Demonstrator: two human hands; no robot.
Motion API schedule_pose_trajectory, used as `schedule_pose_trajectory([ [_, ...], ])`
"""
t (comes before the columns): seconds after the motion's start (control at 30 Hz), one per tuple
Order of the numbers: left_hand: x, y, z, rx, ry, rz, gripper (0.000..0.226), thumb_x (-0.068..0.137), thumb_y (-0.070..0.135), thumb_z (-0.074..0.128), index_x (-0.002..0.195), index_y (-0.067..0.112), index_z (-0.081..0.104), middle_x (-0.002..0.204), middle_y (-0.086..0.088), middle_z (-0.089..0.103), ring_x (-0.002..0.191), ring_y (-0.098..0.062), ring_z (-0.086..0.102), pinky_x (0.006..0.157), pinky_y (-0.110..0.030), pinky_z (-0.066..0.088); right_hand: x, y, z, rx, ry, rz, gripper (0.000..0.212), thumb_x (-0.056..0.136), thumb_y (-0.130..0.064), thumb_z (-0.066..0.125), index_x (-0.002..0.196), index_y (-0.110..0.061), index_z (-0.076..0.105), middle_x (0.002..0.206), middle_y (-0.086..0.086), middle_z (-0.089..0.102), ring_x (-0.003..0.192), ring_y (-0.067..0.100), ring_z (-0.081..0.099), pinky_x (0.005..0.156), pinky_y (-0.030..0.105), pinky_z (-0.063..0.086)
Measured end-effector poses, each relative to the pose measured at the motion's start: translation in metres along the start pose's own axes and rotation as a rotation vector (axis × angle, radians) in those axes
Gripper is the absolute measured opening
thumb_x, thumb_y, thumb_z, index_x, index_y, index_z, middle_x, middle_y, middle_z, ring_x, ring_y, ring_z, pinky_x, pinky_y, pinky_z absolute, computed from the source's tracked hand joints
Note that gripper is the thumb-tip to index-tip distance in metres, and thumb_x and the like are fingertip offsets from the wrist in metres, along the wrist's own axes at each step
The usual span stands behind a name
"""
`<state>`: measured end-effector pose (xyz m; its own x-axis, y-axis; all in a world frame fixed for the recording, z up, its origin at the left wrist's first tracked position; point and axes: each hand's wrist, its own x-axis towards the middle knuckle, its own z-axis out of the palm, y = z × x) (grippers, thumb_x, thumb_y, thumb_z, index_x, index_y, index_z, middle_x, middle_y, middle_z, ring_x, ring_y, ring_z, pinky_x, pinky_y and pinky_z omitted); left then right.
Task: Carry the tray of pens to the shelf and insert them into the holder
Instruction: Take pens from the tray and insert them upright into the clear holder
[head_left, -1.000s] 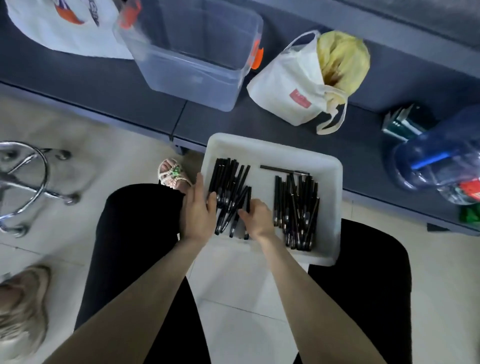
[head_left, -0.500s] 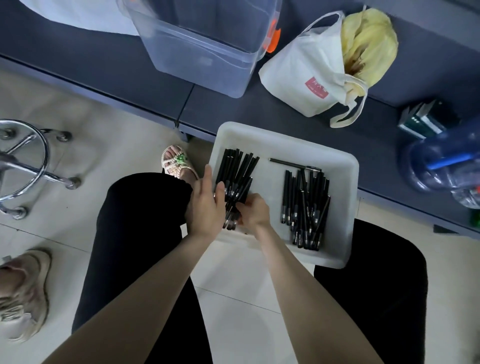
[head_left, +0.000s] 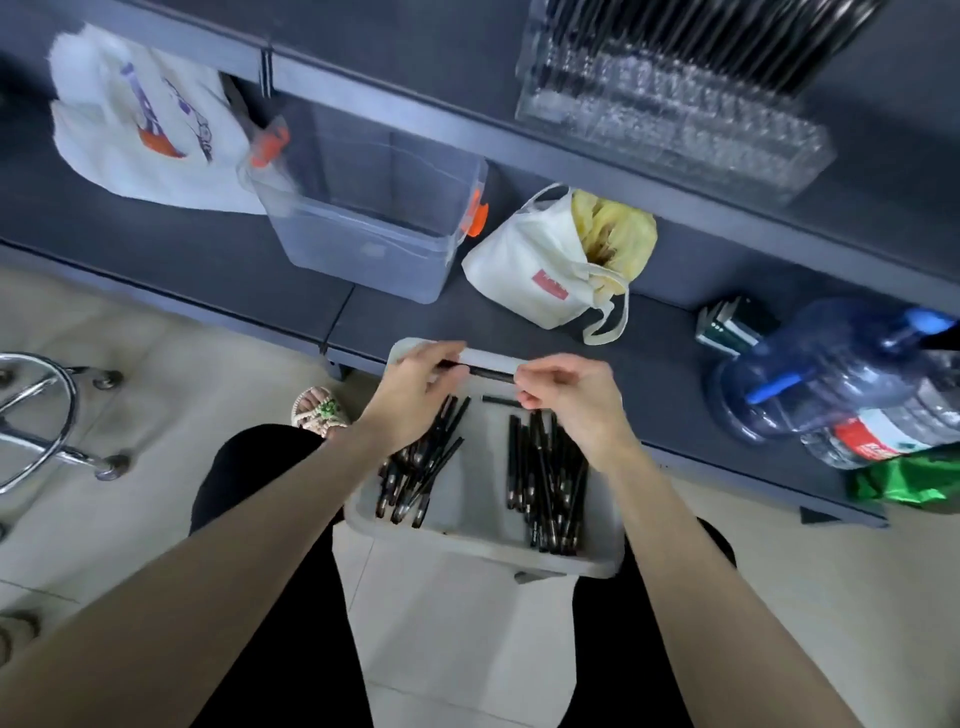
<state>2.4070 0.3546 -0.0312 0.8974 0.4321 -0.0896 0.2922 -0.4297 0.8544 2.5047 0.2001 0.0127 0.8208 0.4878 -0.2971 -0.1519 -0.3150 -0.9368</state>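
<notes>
Head view: a seated person has a white tray (head_left: 467, 543) across the lap, its far edge close to the low dark shelf (head_left: 208, 239). The left hand (head_left: 415, 382) and right hand (head_left: 571, 397) are raised over the tray's far end, and each pinches one end of a single black pen (head_left: 488, 373), which lies level between them. In the tray are two heaps of black pens: a left pile (head_left: 421, 467) and a right pile (head_left: 545, 488), with bare tray floor between them. One short dark piece (head_left: 500, 400) lies crosswise just beyond the right pile.

On an upper shelf board at top right stands a clear holder (head_left: 675, 119), with dark pens upright in its far rows; it is blurred. On the low shelf are a clear bin (head_left: 374, 234) with orange clips, a white bag (head_left: 540, 275) with yellow contents just beside it, a printed bag (head_left: 140, 124) at left, and a blue water jug (head_left: 841, 374) at right. A chrome stool (head_left: 31, 415) stands on the tiled floor at left.
</notes>
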Motion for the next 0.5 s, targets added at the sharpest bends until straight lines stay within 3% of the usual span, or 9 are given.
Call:
schedule_pose_trajectory([
  [0.13,0.014,0.05,-0.017,-0.133,0.02,0.06,0.018,0.094,0.015,0.054,0.107,0.008,0.065,0.081,0.004,0.061,0.074,-0.011,0.057,0.071,-0.019,0.046,-0.004,-0.065,-0.025,0.188,0.076,-0.169,0.013,0.082,0.009,0.064,0.085,-0.003,0.059,0.096,0.022,0.062,0.07,0.019,0.066,0.06,0.017,0.053],
  [0.23,0.029,0.085,-0.024,-0.285,-0.002,0.073,0.012,0.094,0.011,0.053,0.096,0.015,0.065,0.072,0.002,0.059,0.065,-0.009,0.054,0.062,-0.018,0.045,0.0,-0.106,-0.037,0.154,0.127,-0.284,0.02,0.085,0.009,0.06,0.1,-0.004,0.056,0.081,0.017,0.063,0.064,0.013,0.065,0.06,0.016,0.052],
  [0.3,0.043,0.108,-0.029,-0.292,-0.007,0.117,0.013,0.093,0.013,0.055,0.09,0.021,0.064,0.075,0.005,0.062,0.07,-0.009,0.056,0.069,-0.02,0.045,0.006,-0.132,-0.044,0.075,0.196,-0.347,0.026,0.086,0.006,0.06,0.106,-0.008,0.05,0.075,0.012,0.063,0.063,0.016,0.063,0.057,0.019,0.053],
  [0.37,0.06,0.127,-0.034,-0.23,0.038,0.159,0.01,0.092,0.018,0.059,0.099,0.019,0.066,0.087,0.01,0.062,0.081,-0.009,0.058,0.077,-0.017,0.042,0.015,-0.156,-0.053,-0.03,0.284,-0.428,0.03,0.086,0.001,0.061,0.106,-0.013,0.044,0.074,0.016,0.065,0.065,0.019,0.062,0.062,0.023,0.053],
  [0.43,0.079,0.142,-0.042,-0.169,0.141,0.152,0.027,0.089,0.022,0.063,0.114,0.013,0.063,0.101,0.008,0.061,0.091,-0.009,0.058,0.076,-0.011,0.038,0.027,-0.179,-0.063,-0.147,0.356,-0.521,0.03,0.088,-0.005,0.062,0.104,-0.018,0.04,0.076,0.023,0.065,0.064,0.018,0.061,0.07,0.026,0.052],
  [0.5,0.1,0.153,-0.053,-0.117,0.227,0.136,0.04,0.086,0.023,0.067,0.122,0.01,0.058,0.113,0.003,0.056,0.097,-0.01,0.056,0.077,-0.009,0.034,0.043,-0.2,-0.071,-0.245,0.411,-0.613,0.028,0.089,-0.009,0.062,0.102,-0.021,0.04,0.071,0.016,0.066,0.07,0.023,0.062,0.081,0.033,0.051],
])
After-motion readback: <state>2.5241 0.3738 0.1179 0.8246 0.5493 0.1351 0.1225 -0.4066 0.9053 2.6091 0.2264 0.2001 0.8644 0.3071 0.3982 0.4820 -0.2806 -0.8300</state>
